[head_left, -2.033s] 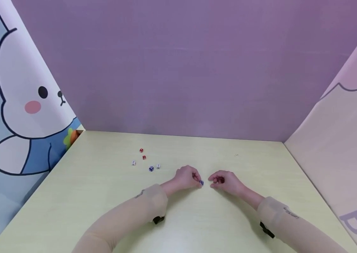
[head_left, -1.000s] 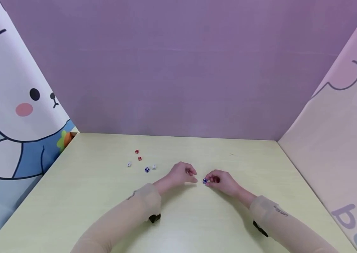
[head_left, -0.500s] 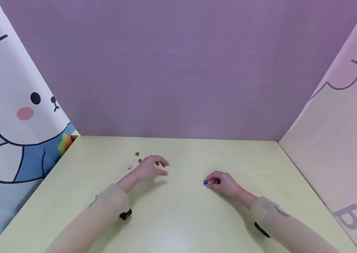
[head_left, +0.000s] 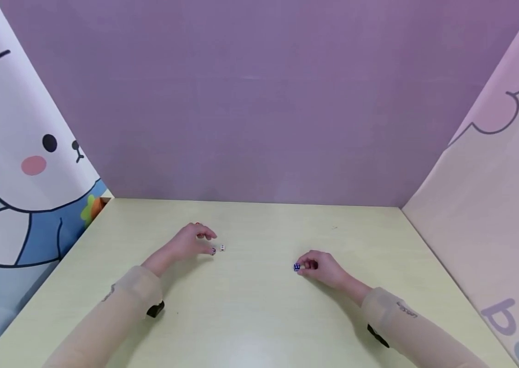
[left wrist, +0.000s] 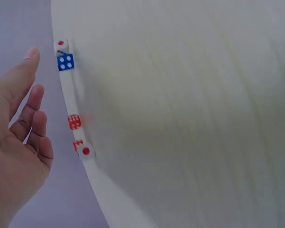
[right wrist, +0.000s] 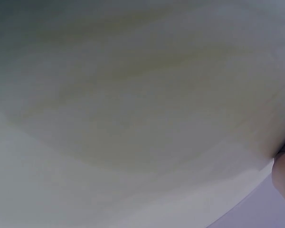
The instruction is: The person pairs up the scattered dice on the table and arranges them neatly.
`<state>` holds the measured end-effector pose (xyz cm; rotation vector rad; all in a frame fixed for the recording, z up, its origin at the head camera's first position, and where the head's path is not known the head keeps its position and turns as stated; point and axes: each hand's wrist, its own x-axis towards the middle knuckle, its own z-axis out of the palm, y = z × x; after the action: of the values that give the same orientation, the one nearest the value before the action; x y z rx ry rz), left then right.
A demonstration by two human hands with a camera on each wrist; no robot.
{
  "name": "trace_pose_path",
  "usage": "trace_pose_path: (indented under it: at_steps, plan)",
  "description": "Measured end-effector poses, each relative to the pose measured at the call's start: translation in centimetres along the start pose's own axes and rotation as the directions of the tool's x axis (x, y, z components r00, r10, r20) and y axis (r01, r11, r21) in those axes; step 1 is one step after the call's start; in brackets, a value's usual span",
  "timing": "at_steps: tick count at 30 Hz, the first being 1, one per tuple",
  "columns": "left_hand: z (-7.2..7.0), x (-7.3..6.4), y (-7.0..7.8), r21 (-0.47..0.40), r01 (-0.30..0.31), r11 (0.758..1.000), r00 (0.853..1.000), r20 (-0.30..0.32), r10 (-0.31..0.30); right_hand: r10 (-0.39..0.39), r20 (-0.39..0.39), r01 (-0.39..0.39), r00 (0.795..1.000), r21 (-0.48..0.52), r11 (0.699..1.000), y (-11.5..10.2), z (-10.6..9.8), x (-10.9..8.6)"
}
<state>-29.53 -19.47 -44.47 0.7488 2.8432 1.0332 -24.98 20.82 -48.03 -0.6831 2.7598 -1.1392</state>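
Observation:
On the pale yellow table (head_left: 259, 317), my right hand (head_left: 304, 266) rests and pinches a blue die (head_left: 297, 267) at its fingertips. My left hand (head_left: 207, 242) is stretched out to the left over a cluster of small dice, its fingers relaxed and holding nothing. Its fingertips are just beside a second blue die (head_left: 213, 251) and a white die (head_left: 222, 248). The left wrist view shows this hand (left wrist: 19, 137) open beside the second blue die (left wrist: 65, 61), a white die (left wrist: 61, 43), a red die (left wrist: 74, 121) and another die (left wrist: 84, 149).
Purple wall (head_left: 259, 102) closes the table's far side. A rabbit-print panel (head_left: 24, 153) stands on the left and a pink panel (head_left: 494, 204) on the right. The right wrist view shows mostly bare table (right wrist: 133, 95).
The blue die passed from my left hand to my right hand, which stays put holding it. My left hand then moved left to the dice cluster and now covers part of it.

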Motion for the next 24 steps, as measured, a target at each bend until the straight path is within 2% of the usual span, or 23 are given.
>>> trace_pose_path:
  at_steps: [6,15,19,24]
  plan:
    - [0.1,0.0,-0.7,0.070,-0.001,0.998,0.999,0.046,-0.003,0.008,-0.003,-0.008,1.000,0.007,1.000,-0.1,-0.1,-0.2]
    - [0.1,0.2,-1.3,0.158,0.004,0.987,0.997,0.074,-0.016,0.008,0.015,-0.008,1.000,0.013,1.000,-0.4,-0.1,0.0]
    - [0.2,0.3,-1.2,0.159,-0.006,0.987,0.997,0.082,-0.008,0.006,0.018,-0.006,1.000,0.010,1.000,-0.4,-0.1,-0.1]
    - [0.4,0.3,-0.9,0.105,0.014,0.994,0.994,0.106,-0.025,0.010,0.008,-0.010,1.000,0.009,1.000,-0.3,-0.3,-0.2]
